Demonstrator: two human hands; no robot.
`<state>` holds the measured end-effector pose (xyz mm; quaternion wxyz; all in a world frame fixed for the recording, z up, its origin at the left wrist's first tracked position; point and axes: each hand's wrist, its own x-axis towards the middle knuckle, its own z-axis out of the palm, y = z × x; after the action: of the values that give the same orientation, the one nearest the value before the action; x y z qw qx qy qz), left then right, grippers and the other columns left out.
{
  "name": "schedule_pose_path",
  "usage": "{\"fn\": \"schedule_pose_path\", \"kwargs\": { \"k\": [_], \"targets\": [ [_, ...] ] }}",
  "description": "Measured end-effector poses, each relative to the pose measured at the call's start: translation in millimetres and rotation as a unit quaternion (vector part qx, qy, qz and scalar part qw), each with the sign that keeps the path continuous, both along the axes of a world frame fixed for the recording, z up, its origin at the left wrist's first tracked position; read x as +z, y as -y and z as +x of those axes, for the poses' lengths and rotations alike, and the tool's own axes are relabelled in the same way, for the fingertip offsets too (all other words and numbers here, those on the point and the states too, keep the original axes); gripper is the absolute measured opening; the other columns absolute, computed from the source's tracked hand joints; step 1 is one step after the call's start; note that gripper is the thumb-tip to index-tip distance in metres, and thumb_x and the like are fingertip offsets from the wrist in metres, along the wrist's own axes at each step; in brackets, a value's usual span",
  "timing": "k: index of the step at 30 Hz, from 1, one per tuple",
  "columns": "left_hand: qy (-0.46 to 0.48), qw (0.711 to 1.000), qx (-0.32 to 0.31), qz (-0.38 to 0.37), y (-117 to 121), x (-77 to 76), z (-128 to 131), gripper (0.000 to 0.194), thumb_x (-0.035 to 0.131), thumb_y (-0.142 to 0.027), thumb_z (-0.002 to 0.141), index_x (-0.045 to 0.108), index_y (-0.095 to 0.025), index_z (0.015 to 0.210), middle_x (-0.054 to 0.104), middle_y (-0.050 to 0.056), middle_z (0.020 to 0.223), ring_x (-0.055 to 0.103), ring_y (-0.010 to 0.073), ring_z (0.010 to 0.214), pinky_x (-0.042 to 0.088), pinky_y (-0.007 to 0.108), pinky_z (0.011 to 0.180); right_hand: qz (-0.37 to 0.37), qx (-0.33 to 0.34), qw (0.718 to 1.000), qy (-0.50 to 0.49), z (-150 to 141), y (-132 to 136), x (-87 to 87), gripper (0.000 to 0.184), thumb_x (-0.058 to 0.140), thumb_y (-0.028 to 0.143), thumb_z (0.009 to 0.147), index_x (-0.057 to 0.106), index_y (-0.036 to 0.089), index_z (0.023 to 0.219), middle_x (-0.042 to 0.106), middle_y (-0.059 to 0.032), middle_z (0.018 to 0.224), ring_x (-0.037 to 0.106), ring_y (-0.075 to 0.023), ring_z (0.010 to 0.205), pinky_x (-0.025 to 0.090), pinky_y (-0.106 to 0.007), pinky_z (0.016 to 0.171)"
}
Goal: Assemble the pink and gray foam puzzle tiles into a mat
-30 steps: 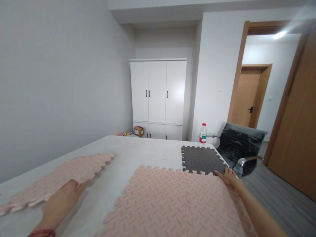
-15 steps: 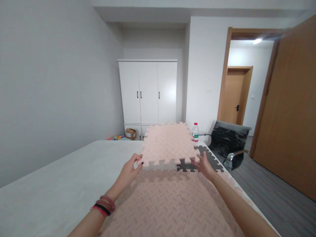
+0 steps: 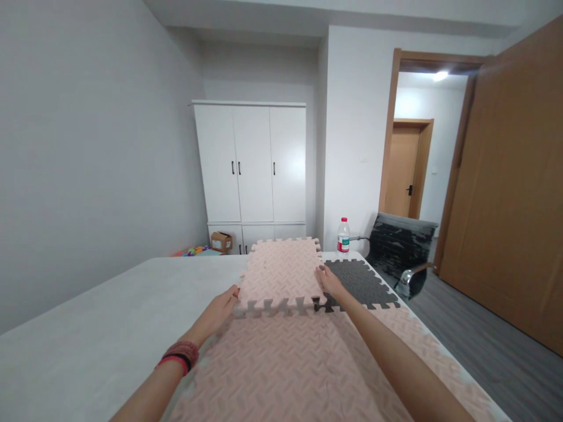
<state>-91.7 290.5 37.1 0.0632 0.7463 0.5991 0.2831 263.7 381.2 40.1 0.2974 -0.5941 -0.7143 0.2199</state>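
Note:
A pink foam mat tile [image 3: 281, 272] with jigsaw edges is held between my two hands, just above the white tabletop. My left hand [image 3: 227, 302] pinches its left edge near the front corner. On the opposite side, my right hand [image 3: 329, 281] grips the right edge, fingers partly hidden behind the tile. Joined pink foam mats [image 3: 272, 363] lie flat in front of me, their toothed far edge close to the held tile's near edge. A dark grey foam tile [image 3: 360, 283] lies to the right, partly covered by the right hand and pink tile.
The white table [image 3: 109, 328] stretches to the left. A plastic bottle [image 3: 343, 235] with a red cap stands at the far edge. A black chair [image 3: 401, 249] stands beyond the right edge. At the back are a white wardrobe [image 3: 255, 164] and a cardboard box [image 3: 221, 241].
The pink tile has come down from a raised, tilted position to near the table, slightly leftward. Both hands moved with it. More of the grey tile shows.

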Motion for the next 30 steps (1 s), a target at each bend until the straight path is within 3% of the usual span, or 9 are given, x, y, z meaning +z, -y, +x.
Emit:
{"fn": "schedule_pose_path", "kwargs": {
  "k": [3,6,10,15,30],
  "targets": [
    [-0.032,0.999,0.022,-0.018,-17.2,-23.0,-15.1,0.016,0.03,-0.033,0.086,0.042,-0.023,0.083,0.058,0.002,0.077,0.057,0.019,0.073,0.042,0.03,0.071,-0.029,-0.022,0.999,0.034,-17.3,-16.8,-19.8,0.061,0.024,0.057,0.092,0.038,0.021,0.139,0.044,-0.0121,0.142,0.034,-0.0278,0.133,0.018,-0.055,0.108],
    [-0.063,0.997,0.03,-0.026,-24.9,-43.2,-22.9,0.018,0.031,-0.034,0.088,0.044,-0.022,0.087,0.06,0.006,0.085,0.058,0.0205,0.078,0.042,0.032,0.074,-0.051,-0.027,0.996,0.073,-25.3,-28.4,-40.8,0.063,0.029,0.059,0.09,0.039,0.022,0.14,0.026,-0.0114,0.153,0.016,-0.0297,0.141,0.01,-0.059,0.109],
    [-0.098,0.994,0.029,-0.027,-26.4,-55.9,-28.0,0.024,0.028,-0.036,0.091,0.046,-0.021,0.094,0.061,0.009,0.095,0.059,0.0215,0.087,0.042,0.032,0.08,-0.058,-0.023,0.991,0.122,-27.3,-34.6,-60.7,0.07,0.028,0.065,0.088,0.04,0.021,0.14,0.018,-0.0113,0.155,0.008,-0.0284,0.143,0.004,-0.06,0.109],
    [-0.15,0.988,0.019,-0.018,-27.6,-57.4,-26.9,0.029,0.025,-0.033,0.093,0.05,-0.019,0.099,0.062,0.01,0.101,0.059,0.0205,0.093,0.041,0.031,0.085,-0.033,-0.017,0.985,0.169,-28.2,-32.5,-69.6,0.082,0.028,0.071,0.084,0.035,0.015,0.143,0.008,-0.0124,0.157,-0.002,-0.026,0.144,-0.001,-0.056,0.111],
    [-0.33,0.942,0.053,0.017,-20.5,-43.0,-8.6,0.035,0.027,-0.014,0.089,0.059,-0.012,0.102,0.057,0.018,0.112,0.051,0.0301,0.103,0.037,0.044,0.085,-0.021,-0.043,0.978,0.204,-32.5,-31.8,-74.5,0.086,0.022,0.073,0.084,0.031,0.012,0.145,0.015,-0.0154,0.155,0.006,-0.0291,0.143,0.006,-0.056,0.11]
  ]
}}
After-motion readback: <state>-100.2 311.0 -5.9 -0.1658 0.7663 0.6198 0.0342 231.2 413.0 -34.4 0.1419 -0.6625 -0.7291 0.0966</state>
